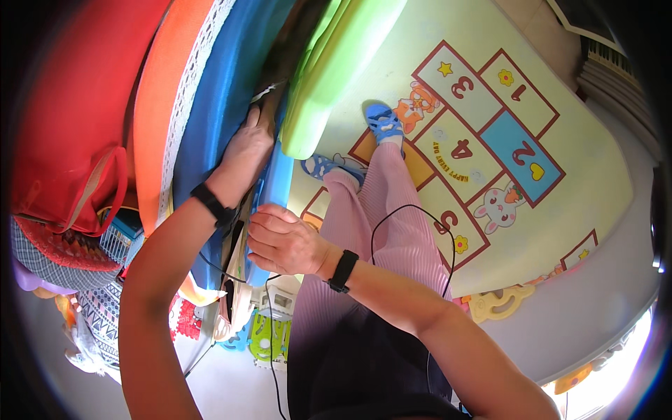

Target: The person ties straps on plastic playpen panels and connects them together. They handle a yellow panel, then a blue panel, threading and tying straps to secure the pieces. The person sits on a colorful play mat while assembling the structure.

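A pale hopscotch mat point(595, 168) lies underfoot. To its left I see a deep-blue panel point(210, 133), with a green panel point(315, 105) across a narrow gap. Between them sits a light-blue board point(278, 175), which looks light, stiff and smooth, perhaps slick, so its long edge seems the best hold. The right hand point(283, 241) has its fingers curled in at the board's near end; how firmly they grip, I can't tell. The left hand point(245, 150) reaches into the gap, fingers close together near a white scrap point(263, 93), any hold hidden.
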The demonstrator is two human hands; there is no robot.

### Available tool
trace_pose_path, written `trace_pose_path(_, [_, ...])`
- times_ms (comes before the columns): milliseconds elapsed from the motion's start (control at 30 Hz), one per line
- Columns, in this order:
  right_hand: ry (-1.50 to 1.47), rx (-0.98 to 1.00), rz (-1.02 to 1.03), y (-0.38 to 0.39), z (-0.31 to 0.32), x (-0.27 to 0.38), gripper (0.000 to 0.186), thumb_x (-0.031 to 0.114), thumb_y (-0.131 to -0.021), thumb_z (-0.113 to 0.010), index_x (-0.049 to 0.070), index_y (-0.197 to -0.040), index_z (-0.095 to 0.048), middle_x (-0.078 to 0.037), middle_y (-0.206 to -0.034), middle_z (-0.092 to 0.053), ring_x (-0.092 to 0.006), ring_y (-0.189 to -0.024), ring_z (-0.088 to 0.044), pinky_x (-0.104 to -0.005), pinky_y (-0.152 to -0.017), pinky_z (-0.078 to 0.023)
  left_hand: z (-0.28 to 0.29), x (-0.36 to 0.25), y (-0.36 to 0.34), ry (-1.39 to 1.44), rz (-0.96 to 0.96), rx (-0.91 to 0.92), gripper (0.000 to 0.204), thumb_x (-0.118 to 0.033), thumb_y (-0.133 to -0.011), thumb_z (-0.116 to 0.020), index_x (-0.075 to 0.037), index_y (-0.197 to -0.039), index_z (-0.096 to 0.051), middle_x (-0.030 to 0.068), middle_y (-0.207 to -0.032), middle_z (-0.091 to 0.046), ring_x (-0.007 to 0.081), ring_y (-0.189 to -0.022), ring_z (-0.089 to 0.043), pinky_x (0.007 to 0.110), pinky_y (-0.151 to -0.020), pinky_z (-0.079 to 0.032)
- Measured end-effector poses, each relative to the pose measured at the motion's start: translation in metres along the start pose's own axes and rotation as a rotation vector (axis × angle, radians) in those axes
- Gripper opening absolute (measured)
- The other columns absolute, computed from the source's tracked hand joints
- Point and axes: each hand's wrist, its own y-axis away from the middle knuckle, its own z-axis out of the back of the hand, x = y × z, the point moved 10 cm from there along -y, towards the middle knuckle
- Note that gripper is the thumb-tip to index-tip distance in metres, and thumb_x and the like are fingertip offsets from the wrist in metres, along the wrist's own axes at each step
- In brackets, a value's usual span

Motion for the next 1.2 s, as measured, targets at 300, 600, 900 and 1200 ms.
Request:
trace_pose_path(300, [0.008,0.055,0.016,-0.001,0.0,0.005,0.018,0.022,-0.082,-0.071,0.006,-0.09,-0.066,-0.009,-0.102,-0.063,-0.0263,-0.109,-0.061,-0.0424,-0.109,-0.043,-0.055,0.023,-0.049,-0.81,0.011,0.099,0.028,-0.015,-0.085,-0.058,0.002,-0.104,-0.069,0.0149,-0.092,-0.064,0.0273,-0.086,-0.061,0.036,-0.071,-0.052])
trace_pose_path(600, [0.02,0.052,0.005,-0.001,-0.005,0.003,0.018,0.023,-0.083,-0.071,0.008,-0.091,-0.066,-0.008,-0.104,-0.063,-0.0256,-0.111,-0.061,-0.0409,-0.109,-0.043,0.039,-0.018,0.05,-0.219,-0.117,-0.16,0.011,-0.007,-0.081,-0.059,-0.005,-0.088,-0.067,0.0126,-0.094,-0.06,0.026,-0.092,-0.06,0.034,-0.077,-0.053])
trace_pose_path(900, [-0.019,0.04,-0.02,0.0,0.002,-0.003,0.018,0.022,-0.084,-0.071,0.008,-0.093,-0.067,-0.006,-0.106,-0.064,-0.0218,-0.109,-0.062,-0.0407,-0.11,-0.043,0.046,-0.02,0.091,-0.024,0.016,0.12,0.02,-0.007,-0.084,-0.057,-0.006,-0.102,-0.063,0.0087,-0.1,-0.059,0.0278,-0.099,-0.058,0.038,-0.085,-0.054])
trace_pose_path(1200, [-0.005,0.048,-0.04,0.008,0.01,-0.007,0.018,0.022,-0.082,-0.073,0.009,-0.093,-0.068,-0.005,-0.106,-0.066,-0.0215,-0.112,-0.063,-0.0406,-0.112,-0.043,0.032,-0.017,0.095,0.382,0.029,0.157,0.038,-0.005,-0.094,-0.053,-0.001,-0.131,-0.061,0.0168,-0.143,-0.056,0.0359,-0.134,-0.05,0.039,-0.11,-0.045])
